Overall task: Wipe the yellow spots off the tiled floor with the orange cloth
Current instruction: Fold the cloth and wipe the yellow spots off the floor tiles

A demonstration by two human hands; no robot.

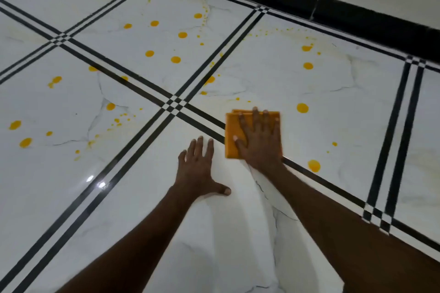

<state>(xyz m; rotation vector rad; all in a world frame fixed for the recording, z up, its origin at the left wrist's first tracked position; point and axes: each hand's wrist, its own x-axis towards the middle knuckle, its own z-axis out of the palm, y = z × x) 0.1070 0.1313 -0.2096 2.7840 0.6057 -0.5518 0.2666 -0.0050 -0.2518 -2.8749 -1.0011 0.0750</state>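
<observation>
The orange cloth (pixel 232 135), folded into a flat square, lies on the tiled floor (pixel 238 245) across a black border line, with the right hand (pixel 259 140) pressed flat on top of it, fingers spread wide and straight, not curled round it. The left hand (pixel 198 169) rests open on the bare tile just beside it, fingers straight, bracing. The wiping looks barely begun: the yellow spots (pixel 302 108) are plentiful, with several near the cloth on its far and right sides, a cluster on the tile beyond the crossing of lines, and more scattered over the left tile. The tile nearest the person shows no spots. Faint yellowish smears show on the spotted tiles, so most of the job is probably left.
</observation>
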